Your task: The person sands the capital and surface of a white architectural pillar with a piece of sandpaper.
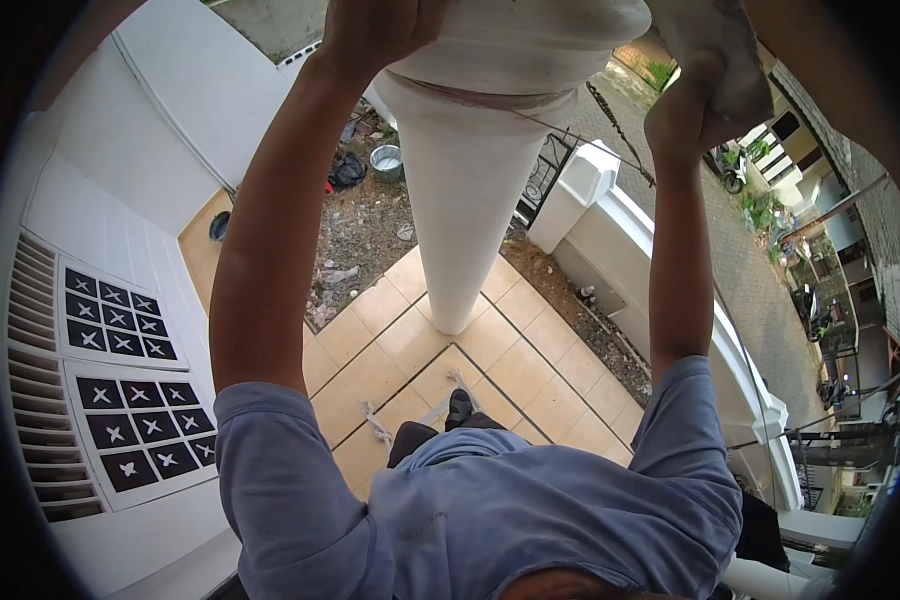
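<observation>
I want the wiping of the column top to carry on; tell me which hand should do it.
The right hand, probably: it grips the white cloth beside the column's flared top. The left hand holds no cloth and rests against the top's other side, seemingly bracing.

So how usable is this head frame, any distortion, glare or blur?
Head view: strong fisheye bending, black vignette at the edges; soft even daylight, no hard glare. The column and tiled floor are sharp; the left hand and the right hand with its cloth are cropped by the top edge and slightly soft.
</observation>
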